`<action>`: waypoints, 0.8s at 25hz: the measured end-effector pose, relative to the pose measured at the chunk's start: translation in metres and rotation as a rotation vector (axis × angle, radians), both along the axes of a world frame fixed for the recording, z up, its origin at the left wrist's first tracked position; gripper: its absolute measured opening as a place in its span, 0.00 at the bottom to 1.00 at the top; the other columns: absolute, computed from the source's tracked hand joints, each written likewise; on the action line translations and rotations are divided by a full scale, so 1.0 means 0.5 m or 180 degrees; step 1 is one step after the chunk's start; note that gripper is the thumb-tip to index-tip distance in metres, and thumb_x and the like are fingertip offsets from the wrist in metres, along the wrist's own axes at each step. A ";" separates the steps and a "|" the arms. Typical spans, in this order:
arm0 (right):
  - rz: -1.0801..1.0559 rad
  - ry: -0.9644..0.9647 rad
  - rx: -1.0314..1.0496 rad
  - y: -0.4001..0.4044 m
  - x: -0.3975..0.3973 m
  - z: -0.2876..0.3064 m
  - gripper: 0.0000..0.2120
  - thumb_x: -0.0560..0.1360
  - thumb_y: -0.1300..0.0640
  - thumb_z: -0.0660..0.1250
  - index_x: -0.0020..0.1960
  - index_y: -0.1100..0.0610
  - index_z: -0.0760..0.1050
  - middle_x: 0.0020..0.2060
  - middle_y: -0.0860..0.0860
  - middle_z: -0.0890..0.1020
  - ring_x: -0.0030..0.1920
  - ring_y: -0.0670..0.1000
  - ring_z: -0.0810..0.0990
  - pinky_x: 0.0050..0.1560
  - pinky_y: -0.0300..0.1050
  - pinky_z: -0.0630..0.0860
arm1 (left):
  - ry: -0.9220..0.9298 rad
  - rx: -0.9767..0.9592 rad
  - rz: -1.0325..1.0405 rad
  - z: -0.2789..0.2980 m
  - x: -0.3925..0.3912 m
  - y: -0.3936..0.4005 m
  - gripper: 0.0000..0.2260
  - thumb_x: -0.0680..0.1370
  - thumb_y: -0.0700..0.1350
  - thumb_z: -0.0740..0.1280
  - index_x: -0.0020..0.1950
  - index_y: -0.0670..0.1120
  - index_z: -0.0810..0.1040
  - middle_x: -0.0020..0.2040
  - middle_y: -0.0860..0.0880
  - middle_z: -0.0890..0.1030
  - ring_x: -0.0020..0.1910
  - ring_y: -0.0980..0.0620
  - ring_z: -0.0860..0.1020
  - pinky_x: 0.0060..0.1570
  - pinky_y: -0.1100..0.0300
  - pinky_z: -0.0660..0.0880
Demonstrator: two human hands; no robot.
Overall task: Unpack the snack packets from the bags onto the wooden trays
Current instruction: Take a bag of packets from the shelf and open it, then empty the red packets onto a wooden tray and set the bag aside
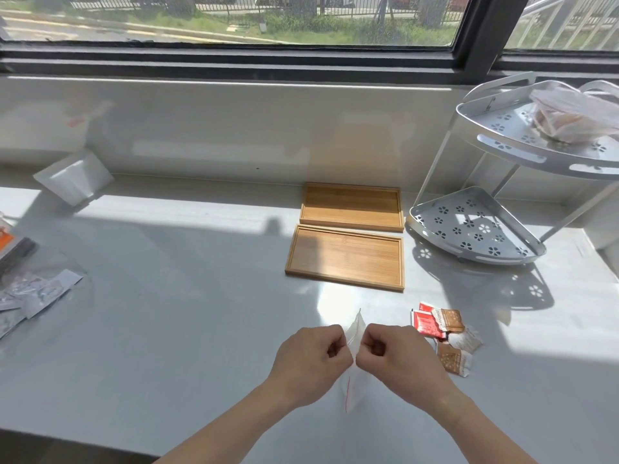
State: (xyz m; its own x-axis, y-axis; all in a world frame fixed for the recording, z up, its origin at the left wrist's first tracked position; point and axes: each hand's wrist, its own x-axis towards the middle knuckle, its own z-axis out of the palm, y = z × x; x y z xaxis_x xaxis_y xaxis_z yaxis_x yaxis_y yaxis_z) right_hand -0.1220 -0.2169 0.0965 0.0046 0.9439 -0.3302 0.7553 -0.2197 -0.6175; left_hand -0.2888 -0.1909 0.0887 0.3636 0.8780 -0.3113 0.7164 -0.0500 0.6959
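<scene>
Head view: low in the centre of the frame, the left hand (313,358) and the right hand (400,358) meet knuckle to knuckle, each with its fingers closed in a pinch on the top edge of a clear zip bag (354,333) held above the pale surface (184,296). The bag looks empty, though the hands hide much of it. Snack packets (443,336) lie loose on the surface just right of the right hand. Two wooden trays (346,256), at centre right, hold nothing. Judging by this, the bag is being handled after emptying; next the packets need lifting onto the near tray. Another filled bag (569,118) sits on the white rack (485,229), upper right.
</scene>
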 end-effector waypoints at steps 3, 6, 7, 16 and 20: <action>-0.0020 -0.0605 -0.0049 0.000 0.035 0.023 0.07 0.68 0.51 0.64 0.34 0.53 0.72 0.28 0.48 0.78 0.29 0.46 0.72 0.29 0.39 0.65 | 0.0301 0.0389 0.0213 0.010 -0.022 0.021 0.07 0.72 0.49 0.63 0.36 0.48 0.72 0.29 0.54 0.74 0.31 0.55 0.69 0.33 0.59 0.68; 0.0110 -0.1111 -0.0046 0.000 0.082 0.054 0.07 0.70 0.49 0.63 0.37 0.52 0.73 0.31 0.48 0.80 0.35 0.47 0.74 0.33 0.41 0.69 | 0.0410 0.0339 0.0184 0.024 -0.057 0.043 0.07 0.71 0.50 0.64 0.36 0.48 0.72 0.29 0.55 0.74 0.30 0.56 0.69 0.33 0.61 0.66; 0.0208 -0.1224 -0.0021 0.002 0.088 0.061 0.07 0.70 0.49 0.63 0.38 0.52 0.73 0.33 0.47 0.80 0.37 0.47 0.75 0.34 0.41 0.70 | 0.0469 0.0356 0.0082 0.027 -0.062 0.046 0.08 0.71 0.50 0.65 0.36 0.48 0.72 0.29 0.55 0.74 0.30 0.56 0.69 0.32 0.62 0.66; 0.0104 -0.1389 0.1363 0.036 0.071 0.053 0.04 0.73 0.46 0.68 0.47 0.43 0.77 0.40 0.40 0.81 0.44 0.45 0.79 0.34 0.42 0.74 | -0.0377 -0.0386 0.0364 0.045 -0.022 0.083 0.09 0.72 0.45 0.66 0.33 0.44 0.74 0.28 0.56 0.72 0.28 0.55 0.67 0.33 0.59 0.65; 0.0626 -0.0845 0.1872 0.067 -0.009 0.049 0.11 0.69 0.39 0.67 0.44 0.45 0.80 0.36 0.39 0.82 0.38 0.44 0.79 0.34 0.39 0.71 | -0.0860 -0.0494 0.0833 0.069 0.003 0.104 0.10 0.73 0.42 0.66 0.31 0.42 0.73 0.27 0.52 0.73 0.30 0.53 0.69 0.34 0.60 0.66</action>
